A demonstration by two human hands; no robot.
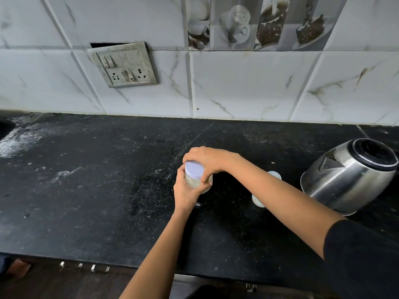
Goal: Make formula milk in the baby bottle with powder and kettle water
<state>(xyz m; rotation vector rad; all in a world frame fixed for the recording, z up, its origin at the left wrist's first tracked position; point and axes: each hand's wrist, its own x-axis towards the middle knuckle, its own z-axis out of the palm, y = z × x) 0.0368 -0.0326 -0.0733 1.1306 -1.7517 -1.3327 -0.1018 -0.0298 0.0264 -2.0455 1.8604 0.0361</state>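
A clear jar of pale powder (193,184) with a light lavender lid (194,168) stands on the black counter (108,190). My left hand (185,190) wraps around the jar's body from the near side. My right hand (205,159) grips the lid's far rim from above. A pale blue baby bottle (258,200) stands to the right, mostly hidden behind my right forearm, with its top (275,174) showing above the arm. The steel kettle (347,175) with a black lid sits at the right edge of the counter.
A white marble-tiled wall (237,83) with a switch and socket plate (125,65) backs the counter. White powder or water marks spread over the counter's far left (19,139). Metal hooks (86,266) hang below the counter's front edge.
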